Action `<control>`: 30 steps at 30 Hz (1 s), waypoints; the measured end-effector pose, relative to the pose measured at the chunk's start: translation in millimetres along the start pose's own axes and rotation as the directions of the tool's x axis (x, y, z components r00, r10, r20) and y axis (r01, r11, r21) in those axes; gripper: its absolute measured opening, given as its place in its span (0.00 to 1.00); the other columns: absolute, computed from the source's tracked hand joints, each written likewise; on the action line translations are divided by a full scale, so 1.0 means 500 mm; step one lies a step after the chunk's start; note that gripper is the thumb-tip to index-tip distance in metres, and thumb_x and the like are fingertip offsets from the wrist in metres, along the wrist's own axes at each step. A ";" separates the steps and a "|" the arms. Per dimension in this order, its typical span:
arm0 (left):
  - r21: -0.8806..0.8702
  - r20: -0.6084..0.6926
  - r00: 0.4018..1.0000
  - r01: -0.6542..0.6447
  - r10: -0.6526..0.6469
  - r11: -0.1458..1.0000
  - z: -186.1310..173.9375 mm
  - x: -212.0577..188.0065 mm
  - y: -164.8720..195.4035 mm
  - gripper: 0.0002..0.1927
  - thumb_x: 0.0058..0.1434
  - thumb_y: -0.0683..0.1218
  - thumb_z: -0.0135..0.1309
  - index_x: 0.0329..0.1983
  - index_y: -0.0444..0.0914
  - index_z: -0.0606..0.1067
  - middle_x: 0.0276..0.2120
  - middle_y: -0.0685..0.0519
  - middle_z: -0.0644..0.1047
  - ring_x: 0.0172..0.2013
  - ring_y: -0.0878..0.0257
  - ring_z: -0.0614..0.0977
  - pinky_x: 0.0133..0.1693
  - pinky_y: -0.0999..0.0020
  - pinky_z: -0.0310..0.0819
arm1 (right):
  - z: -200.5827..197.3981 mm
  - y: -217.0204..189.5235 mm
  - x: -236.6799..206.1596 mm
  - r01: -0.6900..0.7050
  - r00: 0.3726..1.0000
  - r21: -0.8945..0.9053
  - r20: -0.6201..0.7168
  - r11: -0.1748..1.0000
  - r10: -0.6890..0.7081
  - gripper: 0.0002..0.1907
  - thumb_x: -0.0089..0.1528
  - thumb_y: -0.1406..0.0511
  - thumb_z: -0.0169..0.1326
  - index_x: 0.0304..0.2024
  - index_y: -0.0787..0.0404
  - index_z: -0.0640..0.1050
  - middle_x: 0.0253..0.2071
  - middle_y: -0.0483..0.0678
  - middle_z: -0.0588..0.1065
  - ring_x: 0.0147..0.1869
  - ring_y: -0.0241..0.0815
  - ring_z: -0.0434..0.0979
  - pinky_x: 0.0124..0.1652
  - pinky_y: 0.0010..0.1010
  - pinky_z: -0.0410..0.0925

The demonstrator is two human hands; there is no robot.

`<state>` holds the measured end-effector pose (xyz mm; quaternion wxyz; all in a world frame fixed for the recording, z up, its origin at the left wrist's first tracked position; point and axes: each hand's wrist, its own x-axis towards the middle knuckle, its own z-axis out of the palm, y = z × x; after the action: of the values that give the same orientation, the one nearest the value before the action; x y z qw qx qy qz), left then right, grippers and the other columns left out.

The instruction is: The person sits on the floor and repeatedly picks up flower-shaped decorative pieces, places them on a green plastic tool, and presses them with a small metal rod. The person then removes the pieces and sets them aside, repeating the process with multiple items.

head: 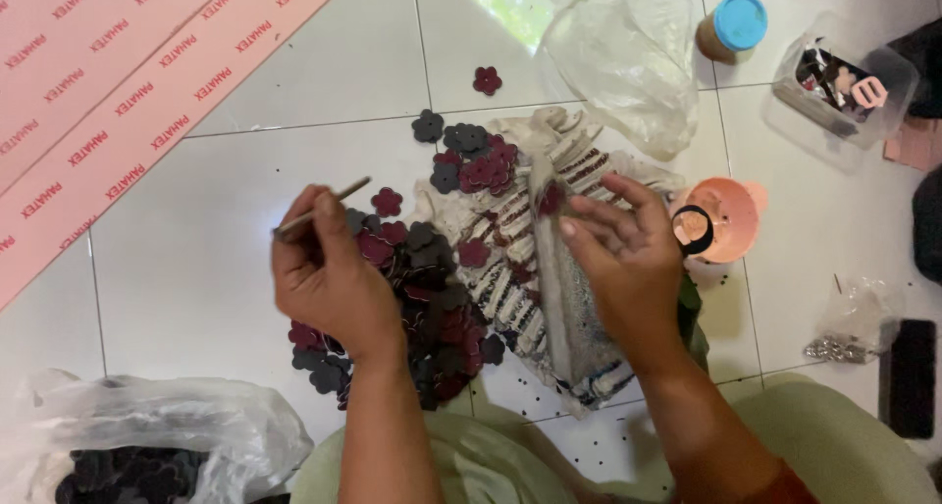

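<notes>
My left hand (329, 273) grips a thin stick-like tool (324, 210) that points up and right. It hovers over a heap of dark grey and maroon flower-shaped cutouts (432, 298) on the white tiled floor. My right hand (628, 259) pinches a maroon flower cutout (551, 199) at its fingertips, above a long grey slab (564, 308) lying on a striped cloth (510, 268). More flower cutouts (476, 160) lie at the cloth's top edge, and a single maroon flower cutout (487, 80) sits apart further up.
A pink cup (731, 219) with a black ring stands right of my right hand. A crumpled clear bag (628, 62), a blue-lidded jar (731, 28) and a clear box (844, 87) lie at top right. Pink foam boards (118, 82) sit top left; a bag of dark cutouts (137, 445) bottom left.
</notes>
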<state>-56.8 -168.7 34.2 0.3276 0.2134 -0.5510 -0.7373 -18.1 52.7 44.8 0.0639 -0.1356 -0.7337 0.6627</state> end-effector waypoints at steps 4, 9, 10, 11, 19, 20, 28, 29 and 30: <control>-0.032 -0.049 0.999 -0.025 0.023 0.999 -0.004 0.017 -0.007 0.10 0.71 0.42 0.59 0.51 0.30 0.78 0.40 0.54 0.80 0.39 0.71 0.78 0.41 0.78 0.72 | 0.075 0.029 0.007 0.016 0.979 -0.568 0.177 0.823 0.102 0.15 0.63 0.66 0.61 0.52 0.59 0.80 0.42 0.50 0.83 0.42 0.39 0.84 0.41 0.31 0.76; 0.018 0.102 0.991 0.087 -0.088 0.996 0.002 0.005 -0.014 0.11 0.71 0.43 0.58 0.53 0.31 0.80 0.41 0.53 0.81 0.38 0.72 0.77 0.40 0.78 0.72 | 0.153 0.080 -0.004 0.329 0.929 -0.587 0.341 0.740 -0.142 0.20 0.58 0.67 0.64 0.52 0.62 0.77 0.47 0.58 0.79 0.47 0.57 0.81 0.45 0.40 0.73; 0.058 0.122 0.983 0.128 -0.134 0.990 0.003 0.003 -0.015 0.12 0.71 0.43 0.58 0.53 0.31 0.80 0.41 0.53 0.81 0.37 0.72 0.77 0.38 0.78 0.72 | 0.159 0.084 -0.006 0.343 0.929 -0.576 0.325 0.742 -0.176 0.20 0.57 0.68 0.64 0.52 0.62 0.77 0.47 0.58 0.79 0.48 0.58 0.80 0.46 0.40 0.72; 0.069 0.152 0.975 0.153 -0.162 0.986 0.005 0.000 -0.016 0.11 0.71 0.43 0.58 0.52 0.32 0.80 0.41 0.53 0.82 0.39 0.72 0.79 0.39 0.78 0.73 | 0.160 0.086 -0.009 0.355 0.928 -0.565 0.309 0.745 -0.208 0.21 0.56 0.69 0.64 0.52 0.63 0.77 0.47 0.58 0.78 0.49 0.60 0.79 0.46 0.41 0.72; 0.177 0.322 0.918 0.179 -0.229 0.968 0.029 -0.026 -0.021 0.12 0.70 0.45 0.56 0.53 0.34 0.79 0.44 0.52 0.83 0.43 0.66 0.85 0.42 0.73 0.79 | 0.140 0.083 -0.022 0.527 0.848 -0.625 0.428 0.576 -0.312 0.14 0.55 0.72 0.64 0.44 0.64 0.78 0.41 0.54 0.77 0.49 0.57 0.77 0.48 0.42 0.70; 0.170 0.330 0.914 0.190 -0.238 0.967 0.031 -0.027 -0.021 0.13 0.70 0.45 0.56 0.53 0.34 0.79 0.45 0.52 0.83 0.43 0.66 0.85 0.43 0.72 0.80 | 0.139 0.082 -0.022 0.553 0.833 -0.632 0.433 0.544 -0.344 0.13 0.56 0.73 0.62 0.44 0.64 0.79 0.41 0.54 0.78 0.48 0.56 0.78 0.48 0.42 0.71; 0.146 0.406 0.813 0.394 -0.418 0.907 0.043 -0.040 -0.044 0.16 0.71 0.48 0.53 0.54 0.34 0.79 0.42 0.53 0.84 0.40 0.68 0.84 0.40 0.73 0.80 | 0.026 0.032 -0.039 0.414 0.902 -0.607 0.175 0.679 -0.394 0.09 0.62 0.71 0.59 0.45 0.64 0.80 0.44 0.55 0.80 0.47 0.54 0.82 0.45 0.37 0.74; 0.144 0.425 0.789 0.425 -0.444 0.894 0.048 -0.047 -0.049 0.15 0.71 0.48 0.53 0.54 0.34 0.79 0.42 0.52 0.84 0.39 0.68 0.84 0.39 0.73 0.80 | 0.001 0.027 -0.043 0.398 0.902 -0.654 0.153 0.643 -0.403 0.09 0.62 0.71 0.59 0.46 0.64 0.80 0.45 0.56 0.79 0.48 0.54 0.82 0.45 0.37 0.74; 0.149 0.448 0.760 0.456 -0.471 0.877 0.054 -0.056 -0.055 0.15 0.70 0.47 0.54 0.54 0.34 0.79 0.42 0.52 0.84 0.39 0.68 0.84 0.39 0.72 0.80 | -0.020 0.025 -0.052 0.372 0.904 -0.701 0.124 0.608 -0.410 0.08 0.63 0.71 0.59 0.46 0.64 0.80 0.45 0.56 0.79 0.48 0.54 0.81 0.46 0.37 0.74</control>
<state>-62.4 -125.5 14.8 -0.0122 0.1623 -0.5548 -0.8159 10.8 55.7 35.8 0.1676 -0.0023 -0.9409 0.2941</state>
